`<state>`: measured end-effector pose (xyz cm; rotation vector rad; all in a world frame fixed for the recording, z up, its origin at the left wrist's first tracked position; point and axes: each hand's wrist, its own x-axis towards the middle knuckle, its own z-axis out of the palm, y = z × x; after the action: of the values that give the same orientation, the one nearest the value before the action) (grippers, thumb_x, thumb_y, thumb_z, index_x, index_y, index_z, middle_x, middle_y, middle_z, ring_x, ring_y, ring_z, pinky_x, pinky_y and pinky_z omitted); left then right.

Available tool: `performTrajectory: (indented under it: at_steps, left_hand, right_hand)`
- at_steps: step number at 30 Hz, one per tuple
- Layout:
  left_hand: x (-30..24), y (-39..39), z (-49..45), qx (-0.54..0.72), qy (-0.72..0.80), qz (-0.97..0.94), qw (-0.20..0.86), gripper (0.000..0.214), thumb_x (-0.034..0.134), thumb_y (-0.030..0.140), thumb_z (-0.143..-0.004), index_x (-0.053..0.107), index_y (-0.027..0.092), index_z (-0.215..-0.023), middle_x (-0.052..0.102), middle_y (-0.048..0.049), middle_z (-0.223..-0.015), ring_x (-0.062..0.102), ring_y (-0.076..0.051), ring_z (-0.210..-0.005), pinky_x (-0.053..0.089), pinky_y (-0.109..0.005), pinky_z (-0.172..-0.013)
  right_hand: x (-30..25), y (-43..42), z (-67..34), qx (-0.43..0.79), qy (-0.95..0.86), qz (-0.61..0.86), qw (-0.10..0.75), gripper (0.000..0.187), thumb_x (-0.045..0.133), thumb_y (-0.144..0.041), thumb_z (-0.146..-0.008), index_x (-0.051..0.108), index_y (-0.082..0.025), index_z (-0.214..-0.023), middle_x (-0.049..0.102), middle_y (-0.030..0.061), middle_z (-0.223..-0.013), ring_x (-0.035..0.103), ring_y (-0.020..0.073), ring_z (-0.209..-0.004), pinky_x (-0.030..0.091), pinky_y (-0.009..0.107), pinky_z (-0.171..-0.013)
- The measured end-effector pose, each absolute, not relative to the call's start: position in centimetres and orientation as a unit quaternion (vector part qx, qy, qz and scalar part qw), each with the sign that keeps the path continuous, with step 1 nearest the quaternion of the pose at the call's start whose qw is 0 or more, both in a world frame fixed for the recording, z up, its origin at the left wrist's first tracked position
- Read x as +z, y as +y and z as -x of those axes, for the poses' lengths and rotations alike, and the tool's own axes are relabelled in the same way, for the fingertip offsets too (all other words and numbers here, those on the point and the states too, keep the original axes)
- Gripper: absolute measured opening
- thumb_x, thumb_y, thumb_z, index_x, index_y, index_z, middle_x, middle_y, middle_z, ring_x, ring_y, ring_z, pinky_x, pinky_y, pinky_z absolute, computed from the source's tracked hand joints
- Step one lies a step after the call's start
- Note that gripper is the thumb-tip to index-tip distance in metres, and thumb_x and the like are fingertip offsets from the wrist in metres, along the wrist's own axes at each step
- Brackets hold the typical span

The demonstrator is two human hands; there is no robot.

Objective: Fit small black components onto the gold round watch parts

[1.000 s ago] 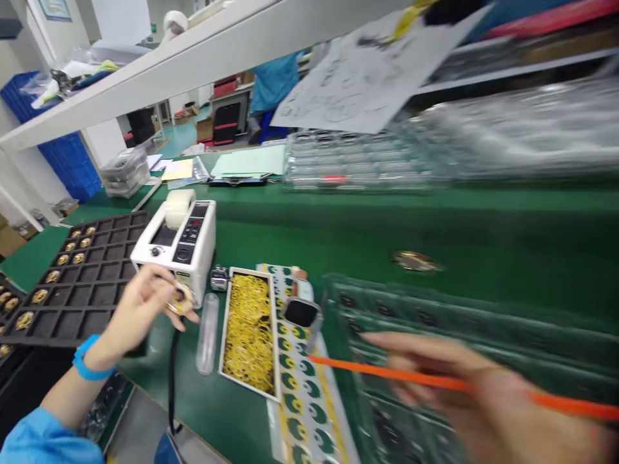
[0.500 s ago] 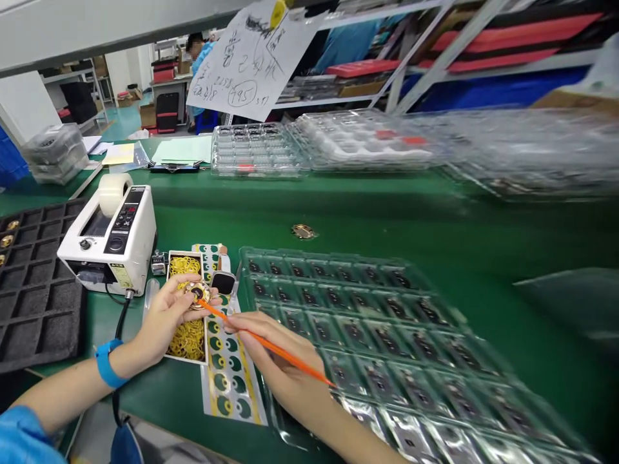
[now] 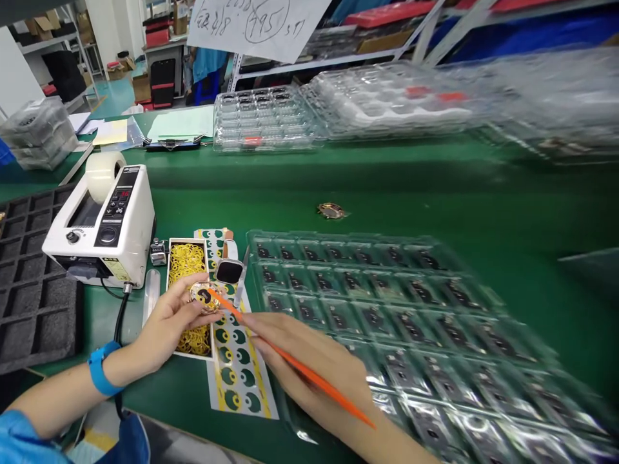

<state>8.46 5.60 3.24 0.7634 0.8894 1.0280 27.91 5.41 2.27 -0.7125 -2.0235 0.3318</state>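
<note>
My left hand (image 3: 176,316) pinches a round, gold-rimmed watch part (image 3: 206,295) with a dark piece at its middle, held above a white box (image 3: 213,345) of yellow rubber bands (image 3: 187,258). In my right hand (image 3: 309,367) are slim orange tweezers (image 3: 309,377). Their tip meets the face of the watch part; whether it grips anything there is too small to tell. Under and beside the hands lies a sticker sheet (image 3: 244,380) with green and yellow round shapes. A smartwatch with a dark screen (image 3: 229,272) sits on the sheet's upper part.
A white tape dispenser (image 3: 104,225) stands at left, near a black foam tray (image 3: 39,309). Clear trays of dark flat parts (image 3: 387,283) cover the right side. Another round part (image 3: 331,210) lies farther back. Stacked clear trays (image 3: 265,122) and a clipboard (image 3: 174,138) line the rear shelf.
The camera view has tilted down, so the rear shelf and hanging paper sit higher. Both hands keep their holds, with the tweezers' tip still at the watch part.
</note>
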Motion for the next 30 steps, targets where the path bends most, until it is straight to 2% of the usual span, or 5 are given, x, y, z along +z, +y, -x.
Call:
performTrajectory:
  at_steps: [6, 13, 17, 21, 30]
  left_hand:
    - [2.6, 5.2, -8.7, 0.448, 0.401, -0.381, 0.702, 0.035, 0.063, 0.022, -0.084, 0.061, 0.026, -0.119, 0.066, -0.0018, -0.100, 0.063, -0.019, -0.105, 0.050, -0.041, -0.100]
    - [3.3, 5.7, -8.6, 0.442, 0.447, -0.339, 0.700, 0.030, 0.067, 0.019, -0.078, 0.068, 0.021, -0.108, 0.071, -0.0018, -0.092, 0.069, -0.015, -0.087, 0.058, -0.030, -0.084]
    - [3.8, 6.0, -8.6, 0.431, 0.443, -0.347, 0.705, 0.027, 0.073, 0.015, -0.071, 0.067, 0.017, -0.098, 0.073, -0.0020, -0.082, 0.071, -0.015, -0.074, 0.059, -0.027, -0.071]
    - [3.9, 5.8, -8.5, 0.401, 0.442, -0.358, 0.718, 0.033, 0.071, 0.011, -0.069, 0.066, 0.017, -0.101, 0.075, -0.0040, -0.086, 0.073, -0.019, -0.077, 0.058, -0.031, -0.075]
    - [4.1, 5.6, -8.9, 0.412, 0.456, -0.393, 0.684, 0.018, 0.073, 0.017, -0.068, 0.061, 0.016, -0.082, 0.071, -0.0023, -0.074, 0.072, -0.018, -0.064, 0.053, -0.020, -0.048]
  right_hand:
    - [1.5, 5.2, -27.2, 0.121, -0.813, 0.298, 0.486, 0.044, 0.050, -0.004, -0.089, 0.056, -0.022, -0.129, 0.073, 0.0079, -0.098, 0.071, 0.0188, -0.087, 0.062, 0.031, -0.075]
    - [1.3, 5.3, -27.5, -0.011, -0.885, 0.215, 0.413, 0.037, 0.039, -0.005, -0.092, 0.059, -0.011, -0.123, 0.072, 0.0157, -0.103, 0.069, 0.0252, -0.098, 0.062, 0.038, -0.080]
    - [1.9, 5.1, -28.0, 0.093, -0.815, 0.294, 0.491, 0.034, 0.049, -0.004, -0.089, 0.061, -0.020, -0.117, 0.072, 0.0100, -0.098, 0.070, 0.0187, -0.089, 0.061, 0.030, -0.073]
    - [2.2, 5.4, -28.2, 0.208, -0.699, 0.383, 0.567, 0.031, 0.050, -0.007, -0.090, 0.065, -0.027, -0.108, 0.071, 0.0026, -0.092, 0.068, 0.0182, -0.086, 0.057, 0.033, -0.076]
    - [1.2, 5.4, -28.2, 0.194, -0.704, 0.406, 0.549, 0.026, 0.039, -0.020, -0.098, 0.065, -0.024, -0.098, 0.061, 0.0069, -0.097, 0.060, 0.0221, -0.093, 0.050, 0.038, -0.076]
